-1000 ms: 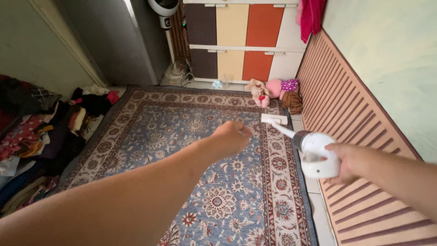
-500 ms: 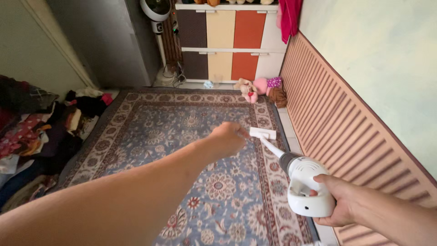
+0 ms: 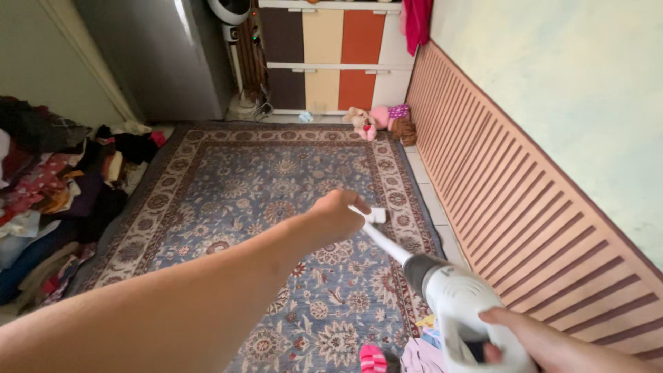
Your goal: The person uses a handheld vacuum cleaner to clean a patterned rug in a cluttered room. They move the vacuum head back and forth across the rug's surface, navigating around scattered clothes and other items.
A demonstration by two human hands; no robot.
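My right hand (image 3: pixel 528 342) grips the handle of a white handheld vacuum (image 3: pixel 456 300) at the bottom right. Its thin white tube runs forward and left to a flat nozzle (image 3: pixel 378 215) resting on the patterned blue and red rug (image 3: pixel 276 179). My left arm stretches out across the middle of the view. My left hand (image 3: pixel 337 215) hovers over the rug with fingers curled and nothing in it, partly covering the nozzle.
A slatted wooden wall panel (image 3: pixel 511 186) runs along the right. A cabinet with brown, cream and orange drawers (image 3: pixel 331 59) stands at the far end, plush toys (image 3: pixel 376 119) before it. Heaped clothes (image 3: pixel 48 186) line the left. A pink item (image 3: pixel 373 359) lies by the near rug edge.
The vacuum has been drawn back toward me along the rug's right side, its nozzle sliding nearer. The view has backed away from the cabinet. My left arm stays stretched out.
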